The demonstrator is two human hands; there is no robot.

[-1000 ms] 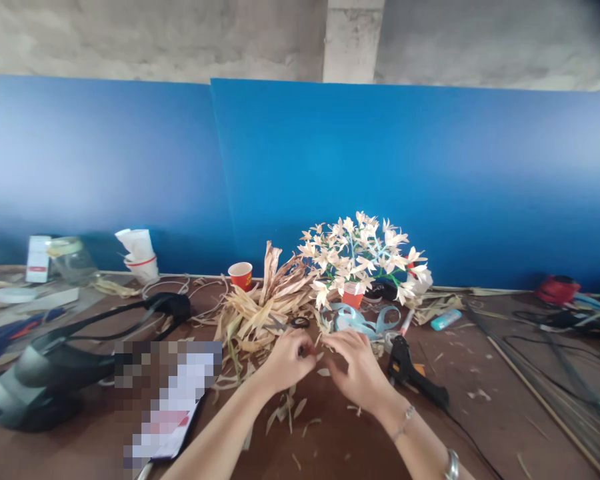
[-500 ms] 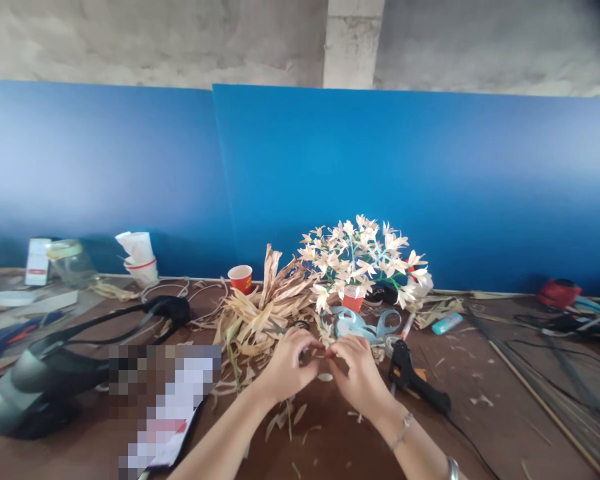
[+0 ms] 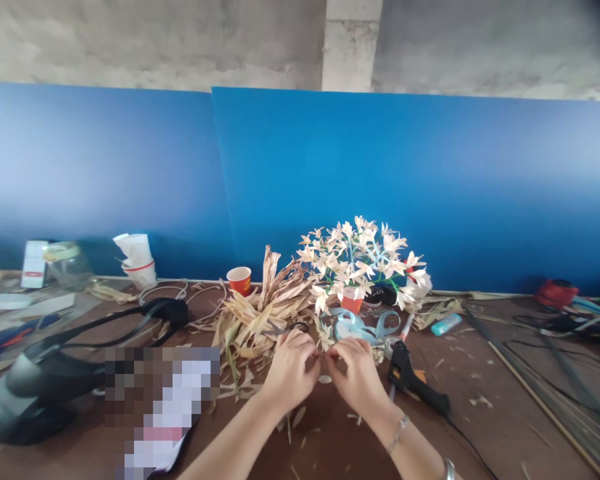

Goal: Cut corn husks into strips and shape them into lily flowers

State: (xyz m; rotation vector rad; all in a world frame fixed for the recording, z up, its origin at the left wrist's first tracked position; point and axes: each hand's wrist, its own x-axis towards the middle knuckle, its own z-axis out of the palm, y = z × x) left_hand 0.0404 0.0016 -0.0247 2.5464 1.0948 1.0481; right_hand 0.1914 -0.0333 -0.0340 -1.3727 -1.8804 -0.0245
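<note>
Two bare hands meet nearly tip to tip over a brown table (image 3: 350,450), the left hand (image 3: 291,373) and the right hand (image 3: 359,373) each with fingers curled and thumb drawn in toward the forefinger. Whether something thin is pinched between them cannot be told, since the meeting point is too small and blurred.

The piece nearest them is a pale petal (image 3: 325,379), a small, flat, cream-coloured oval. It shows just below the meeting fingertips, in the gap between the two hands; whether it touches the thumbs is unclear.

Behind the left hand, and near its knuckles, spreads a heap of dry husks (image 3: 253,320), straw-yellow in front and browner toward the back, with long, creased, ragged strips. Beyond the right hand stands a bunch of cream flowers (image 3: 363,257) with pointed petals and green and light-blue stems, set in a red cup (image 3: 351,302). A coil of light-blue ribbon (image 3: 350,325) lies between that cup and the right hand's knuckles.

A black glue gun (image 3: 413,380) rests just to the right of the right hand, its cord trailing toward the near edge. Another red cup (image 3: 239,281) stands upright behind the husks.
</note>
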